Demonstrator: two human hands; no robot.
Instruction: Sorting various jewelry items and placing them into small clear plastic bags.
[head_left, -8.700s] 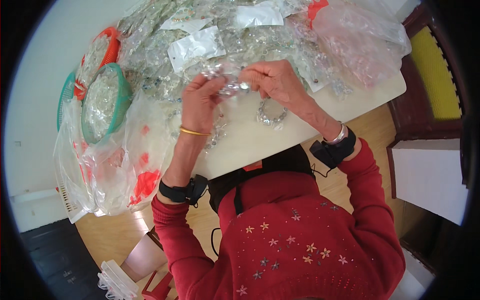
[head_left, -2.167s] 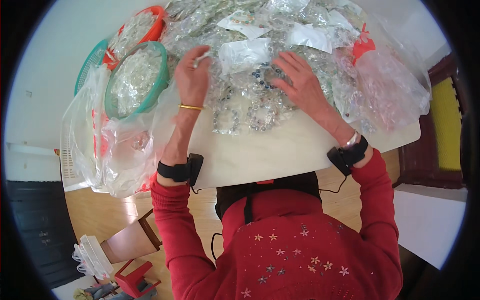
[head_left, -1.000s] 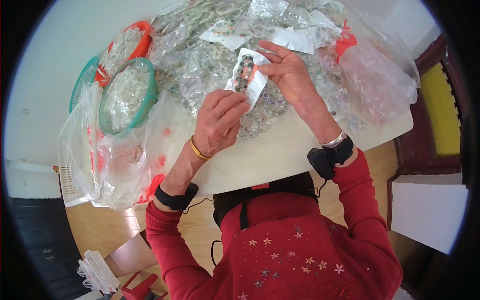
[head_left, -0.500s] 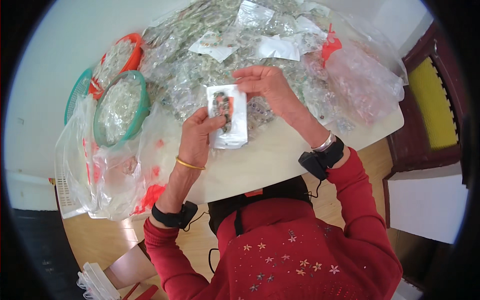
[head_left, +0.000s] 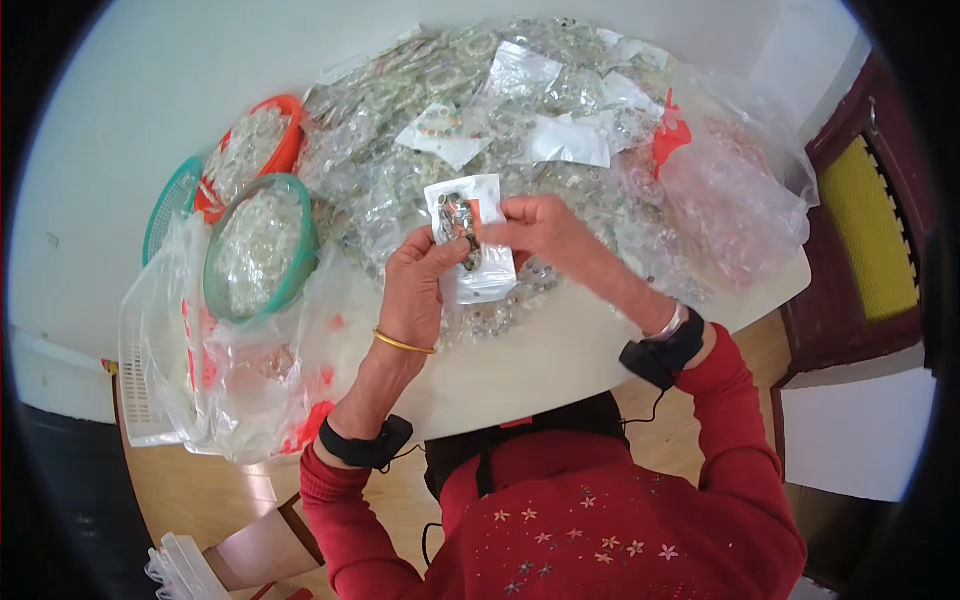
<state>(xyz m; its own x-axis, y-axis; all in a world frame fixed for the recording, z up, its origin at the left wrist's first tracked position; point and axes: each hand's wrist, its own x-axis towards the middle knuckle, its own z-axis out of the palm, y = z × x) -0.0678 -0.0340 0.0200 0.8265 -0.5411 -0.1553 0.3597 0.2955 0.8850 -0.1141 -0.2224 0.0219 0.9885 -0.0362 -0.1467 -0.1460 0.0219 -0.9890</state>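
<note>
My left hand point(head_left: 417, 283) is closed on a small white pouch point(head_left: 487, 286), its thumb lying across the front. On the pouch's face are dark and pale beads strung like a bracelet point(head_left: 455, 222) and an orange patch. My right hand point(head_left: 548, 233) grips the pouch's right edge, fingers bent and thumb reaching over the orange patch. The fingertips behind the pouch are hidden. Just beyond both hands lies a heap of clear bags of beaded strings point(head_left: 370, 180), with several white pouches point(head_left: 568, 142) on top.
A green basket point(head_left: 308, 240) and a red basket point(head_left: 292, 135), filled with clear packets, stand at the left. Clear plastic bags point(head_left: 255, 385) hang over the table's left edge. A large pinkish bag point(head_left: 745, 215) sits at the right. The pale tabletop point(head_left: 520, 360) shows its near edge.
My right hand has come down onto the pouch's right edge, its fingers bending in. The pouch and my left hand stay together, slightly farther right in view. The whole view has shifted a little.
</note>
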